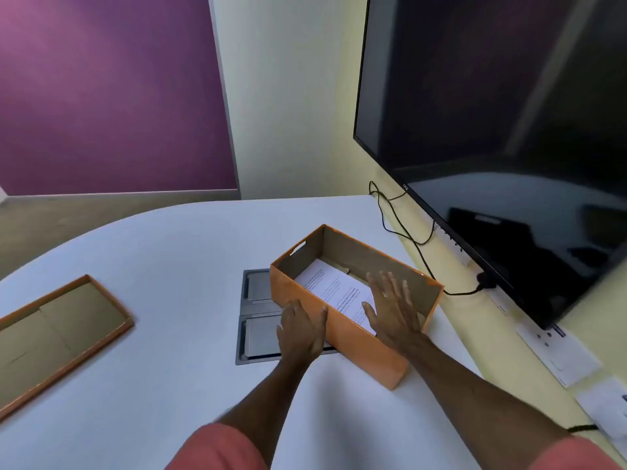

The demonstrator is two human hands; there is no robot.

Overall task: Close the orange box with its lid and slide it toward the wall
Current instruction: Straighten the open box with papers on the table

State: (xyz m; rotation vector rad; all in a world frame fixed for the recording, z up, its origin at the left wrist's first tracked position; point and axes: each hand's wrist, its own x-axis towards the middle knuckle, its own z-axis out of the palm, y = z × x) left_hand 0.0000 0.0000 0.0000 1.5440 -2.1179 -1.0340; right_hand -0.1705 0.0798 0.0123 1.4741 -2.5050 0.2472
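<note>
The orange box point(305, 296) stands open on the white table, right of centre, with printed white paper point(334, 288) lying inside. Its lid point(54, 337) lies upside down at the table's left edge, brown inside facing up, far from the box. My left hand point(300, 329) rests flat against the box's near long side, thumb at the rim. My right hand point(393, 307) reaches into the box with fingers spread, palm down over the paper. Neither hand grips anything.
A grey recessed cable hatch point(256, 337) sits in the table, partly under the box. A large dark screen point(509, 130) hangs on the yellow wall at right, with a black cable point(403, 228) trailing down. Socket plates point(556, 351) line the wall's base.
</note>
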